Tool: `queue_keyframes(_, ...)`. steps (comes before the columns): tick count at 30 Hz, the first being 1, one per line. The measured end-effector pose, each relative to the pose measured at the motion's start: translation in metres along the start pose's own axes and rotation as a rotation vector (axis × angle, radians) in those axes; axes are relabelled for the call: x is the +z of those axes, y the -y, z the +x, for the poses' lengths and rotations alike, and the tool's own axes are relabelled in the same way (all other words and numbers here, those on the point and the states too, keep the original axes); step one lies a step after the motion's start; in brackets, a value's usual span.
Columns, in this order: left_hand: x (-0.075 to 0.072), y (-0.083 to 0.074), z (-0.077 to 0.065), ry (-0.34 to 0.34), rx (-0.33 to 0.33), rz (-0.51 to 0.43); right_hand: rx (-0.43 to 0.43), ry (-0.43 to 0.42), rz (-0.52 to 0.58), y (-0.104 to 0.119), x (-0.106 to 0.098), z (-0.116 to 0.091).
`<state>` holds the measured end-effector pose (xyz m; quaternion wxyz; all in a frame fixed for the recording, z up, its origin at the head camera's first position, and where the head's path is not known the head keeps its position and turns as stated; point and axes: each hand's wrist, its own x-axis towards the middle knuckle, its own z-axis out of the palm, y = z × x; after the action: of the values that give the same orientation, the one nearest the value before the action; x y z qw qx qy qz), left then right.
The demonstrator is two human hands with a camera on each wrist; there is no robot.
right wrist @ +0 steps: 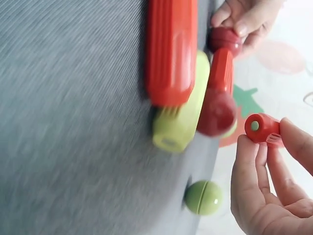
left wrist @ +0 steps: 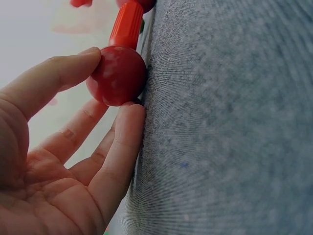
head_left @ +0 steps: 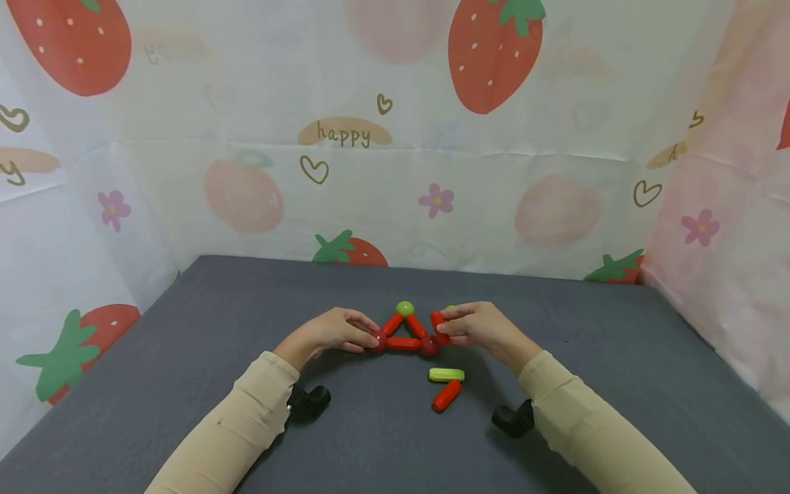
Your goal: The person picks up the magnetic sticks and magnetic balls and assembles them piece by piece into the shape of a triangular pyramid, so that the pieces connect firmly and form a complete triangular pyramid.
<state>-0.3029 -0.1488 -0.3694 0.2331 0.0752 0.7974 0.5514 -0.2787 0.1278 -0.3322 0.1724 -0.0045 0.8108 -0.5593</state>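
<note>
A triangle of red rods lies on the table, with a green ball (head_left: 404, 309) at its far corner and dark red balls at the two near corners. My left hand (head_left: 338, 330) holds the left red ball (left wrist: 117, 76) between thumb and fingertips. Beside the right red ball (head_left: 428, 346), my right hand (head_left: 484, 331) pinches a loose red rod (right wrist: 263, 129). The rod's end, with a small pale green centre, faces the right wrist camera. Behind the right hand, a second green ball (right wrist: 203, 198) is partly hidden in the head view.
Nearer to me than the triangle lie a yellow-green rod (head_left: 446, 375) and another red rod (head_left: 447, 396), close together. The grey table (head_left: 382, 439) ends at a strawberry-patterned cloth (head_left: 382, 199) behind and at the sides. Black devices (head_left: 513, 419) are worn at both wrists.
</note>
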Motion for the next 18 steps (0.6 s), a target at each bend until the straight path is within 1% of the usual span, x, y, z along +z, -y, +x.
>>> queue_keyframes(5,0.000,0.000,-0.001,0.001,0.000,-0.002,0.000,-0.014,0.054,0.005,0.013,0.005)
queue_keyframes(11,0.000,0.000,-0.001,0.004,-0.004,-0.001,-0.003,-0.018,0.072,0.010,0.027,0.010)
queue_keyframes(18,0.000,0.000,0.000,-0.006,-0.010,0.004,0.013,-0.034,0.108,0.014,0.040,0.015)
